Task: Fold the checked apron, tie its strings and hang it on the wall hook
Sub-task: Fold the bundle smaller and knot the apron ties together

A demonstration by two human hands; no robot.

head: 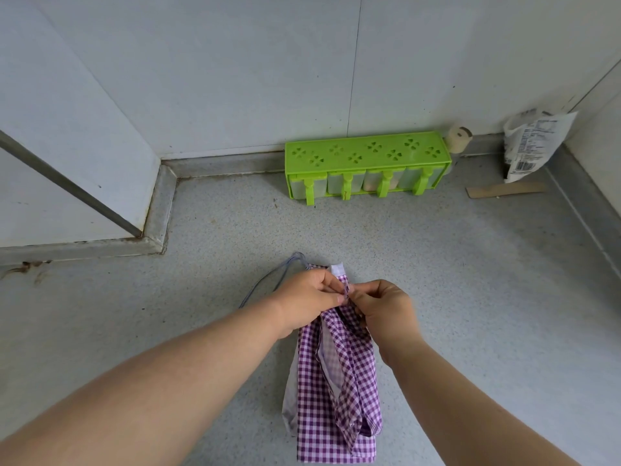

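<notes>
Grey speckled countertop (437, 264) set in a corner of pale grey wall panels (235, 79), with a raised lip along the back and right edges. A boxed-out wall section juts in at left, its base trimmed with a grey strip (158, 210) that narrows the counter there. Open counter stretches right of the hands and between the hands and the back wall.

Purple-and-white checked apron (336, 381) lies folded into a long narrow strip mid-counter, running from the near edge up toward the hands. A white tab (337, 269) sticks out at its far end. Thin grey strings (268, 284) loop out to the left on the counter.

Left hand (307, 299) and right hand (383, 309) meet at the apron's top end, both with fingers curled, pinching a narrow checked strip between thumb and fingertips. Forearms come in from the bottom corners.

Against the back wall sits a green spice rack (366, 154) with clover cutouts on top and four clear boxes with green handles. Beside it on the right, a beige roll-shaped object (457, 139). Far right corner: a crumpled white bag (534, 142) with printed text and a barcode, too small to read. A brown cardboard strip (504, 190) lies flat in front of it.
</notes>
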